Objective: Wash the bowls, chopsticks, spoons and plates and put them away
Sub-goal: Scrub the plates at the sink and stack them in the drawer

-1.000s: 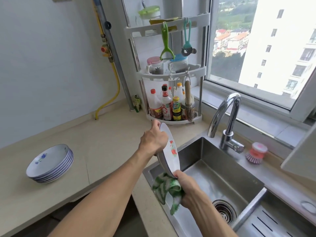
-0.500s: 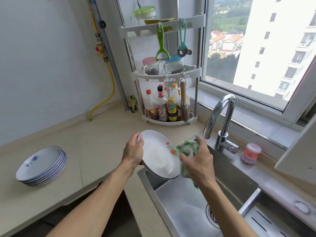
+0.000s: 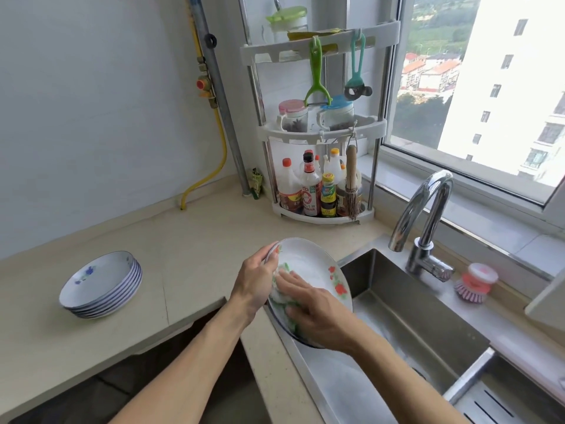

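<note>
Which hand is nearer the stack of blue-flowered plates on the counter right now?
Left. The left hand grips the red-flowered plate's rim on the side toward the stack of plates; the right hand presses the green cloth on that plate's face, farther toward the sink.

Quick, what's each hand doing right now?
Left hand: grips the plate by its rim.
Right hand: fingers straight, presses the cloth on the plate.

My right hand (image 3: 315,307) covers most of the cloth (image 3: 282,296) and the near part of the plate (image 3: 308,264). My left hand's (image 3: 255,283) fingertips vanish behind its rim. The second basin (image 3: 504,399) runs off the right edge.
</note>
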### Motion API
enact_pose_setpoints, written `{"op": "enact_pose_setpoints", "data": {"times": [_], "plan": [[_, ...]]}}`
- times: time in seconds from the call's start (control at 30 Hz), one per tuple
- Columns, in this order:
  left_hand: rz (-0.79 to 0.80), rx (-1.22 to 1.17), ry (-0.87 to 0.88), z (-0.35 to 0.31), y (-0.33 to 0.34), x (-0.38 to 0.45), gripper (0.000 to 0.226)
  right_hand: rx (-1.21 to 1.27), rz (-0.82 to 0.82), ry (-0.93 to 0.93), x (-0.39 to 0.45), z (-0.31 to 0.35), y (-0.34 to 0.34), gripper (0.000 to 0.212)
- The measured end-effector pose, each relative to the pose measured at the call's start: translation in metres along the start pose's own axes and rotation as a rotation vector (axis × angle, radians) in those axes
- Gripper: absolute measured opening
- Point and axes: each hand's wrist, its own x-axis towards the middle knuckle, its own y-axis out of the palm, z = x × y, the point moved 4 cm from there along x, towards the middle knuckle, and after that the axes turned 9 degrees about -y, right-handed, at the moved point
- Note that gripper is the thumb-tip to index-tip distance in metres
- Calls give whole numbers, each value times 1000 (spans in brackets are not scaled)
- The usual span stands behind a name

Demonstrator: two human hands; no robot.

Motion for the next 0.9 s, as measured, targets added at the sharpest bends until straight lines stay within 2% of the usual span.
{"op": "enact_pose_setpoints", "data": {"times": [0.03,0.13,0.17,0.2,0.33,0.37,0.43,0.53,0.6,0.67,0.73,0.8,0.87,0.9], "plan": [[0,21,11,-1,1,-2,37,-28,-63,24,4,-7,-3,62],[42,78,26,-1,11,-7,36,-172,-516,273,9,-22,-18,51],[51,76,24,-1,14,-10,35,-194,-610,337,8,-18,-20,48],[44,73,28,-2,15,-11,35,-180,-624,330,9,-10,-18,44],[-20,55,34,-7,9,-5,36,-166,-341,58,5,19,-1,32],[-11,64,42,-10,7,-6,36,-164,-323,24,3,16,-5,32],[26,108,55,-13,10,-10,37,-232,-382,96,5,-4,-18,34],[59,118,74,-17,19,-14,36,-260,-612,306,10,-7,-37,31],[38,95,80,-21,19,-11,37,-78,-580,237,14,7,-30,29],[9,98,75,-24,15,-9,39,54,-440,113,9,18,-21,26],[0,124,100,-25,14,-13,36,18,-358,72,4,14,-26,26],[5,153,130,-25,18,-17,36,-76,-458,155,8,2,-38,25],[-20,164,161,-26,23,-20,37,-12,-558,224,11,5,-43,26],[-53,162,174,-29,23,-19,37,52,-539,180,13,13,-40,27]]}}
